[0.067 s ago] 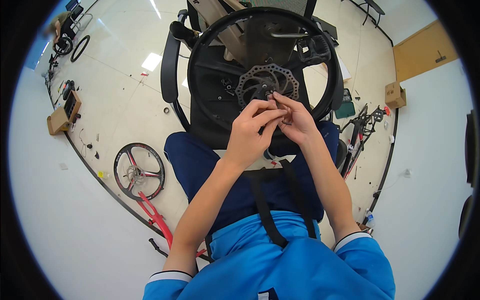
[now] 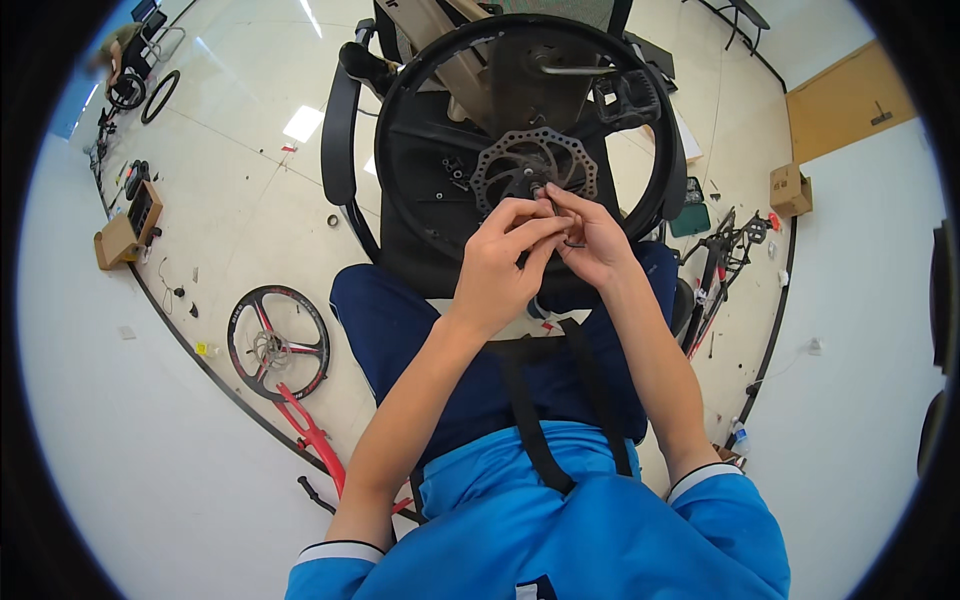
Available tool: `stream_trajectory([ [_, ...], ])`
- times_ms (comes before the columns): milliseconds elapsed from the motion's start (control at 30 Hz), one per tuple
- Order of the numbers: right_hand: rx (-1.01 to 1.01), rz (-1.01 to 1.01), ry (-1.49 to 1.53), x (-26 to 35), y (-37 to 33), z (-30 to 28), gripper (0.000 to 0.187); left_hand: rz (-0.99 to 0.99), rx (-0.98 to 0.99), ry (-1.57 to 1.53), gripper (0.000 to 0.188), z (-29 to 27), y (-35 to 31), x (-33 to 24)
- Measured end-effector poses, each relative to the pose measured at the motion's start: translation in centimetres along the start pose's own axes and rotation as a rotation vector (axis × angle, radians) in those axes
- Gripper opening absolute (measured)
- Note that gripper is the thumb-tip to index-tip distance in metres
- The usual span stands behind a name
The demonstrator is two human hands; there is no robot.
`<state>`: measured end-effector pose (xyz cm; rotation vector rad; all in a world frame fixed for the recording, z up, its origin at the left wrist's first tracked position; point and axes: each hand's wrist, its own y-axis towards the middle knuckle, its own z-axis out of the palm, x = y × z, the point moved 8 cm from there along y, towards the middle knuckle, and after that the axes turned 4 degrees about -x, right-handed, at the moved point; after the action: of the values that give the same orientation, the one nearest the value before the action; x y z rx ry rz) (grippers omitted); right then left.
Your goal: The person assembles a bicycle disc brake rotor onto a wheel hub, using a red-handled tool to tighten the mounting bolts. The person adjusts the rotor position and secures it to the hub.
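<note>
A black-rimmed bicycle wheel [image 2: 392, 150] lies on the seat of a black office chair [image 2: 342, 140] in front of me. At its hub sits a silver disc brake rotor [image 2: 580, 160] with a scalloped edge. My left hand [image 2: 507, 258] is closed in a pinch by the rotor's near side, its fingertips against those of the other hand. My right hand [image 2: 596, 243] is closed too, its thumb and fingers at the hub. A small dark bent piece [image 2: 574, 245] shows by its palm. What either hand pinches is hidden between the fingers.
Several small dark parts [image 2: 457, 172] lie left of the rotor. A pedal [image 2: 628, 100] and crank stand at the wheel's far right. On the floor are a spoked wheel with a red frame [image 2: 315, 440], an open cardboard box [image 2: 117, 243] and a green case [image 2: 690, 220]. A person [image 2: 122, 50] works far left.
</note>
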<state>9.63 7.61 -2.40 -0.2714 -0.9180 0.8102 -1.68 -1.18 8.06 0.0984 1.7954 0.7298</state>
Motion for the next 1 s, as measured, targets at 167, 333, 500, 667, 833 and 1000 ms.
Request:
stream_trajectory([
  [167, -0.150, -0.021, -0.068, 0.4, -0.2, -0.7, 0.022, -0.070, -0.042, -0.007, 0.020, -0.1, -0.5, 1.3],
  [333, -0.010, -0.115, -0.226, 1.7, 0.0, -1.6, 0.025, -0.096, -0.091, 0.075, 0.015, -1.5, -0.5, 2.7],
  [500, -0.122, -0.276, -0.243, 1.0, -3.1, -9.3, 0.027, -0.349, -0.160, 0.066, 0.011, -2.6, -3.2, 8.7],
  [667, -0.340, -0.264, -0.049, -2.6, -7.6, -19.6, 0.017, -0.653, 0.106, 0.040, 0.013, 3.8, -12.7, 13.9],
  [833, -0.159, -0.279, 0.198, -2.4, -7.7, -19.0, 0.018, -0.360, 0.618, 0.363, 0.030, 14.8, -22.2, 13.8],
  [1000, -0.133, -0.278, 0.206, -2.7, -6.9, -18.6, 0.017, -0.431, 0.648, 0.219, 0.027, 13.3, -21.0, 13.6],
])
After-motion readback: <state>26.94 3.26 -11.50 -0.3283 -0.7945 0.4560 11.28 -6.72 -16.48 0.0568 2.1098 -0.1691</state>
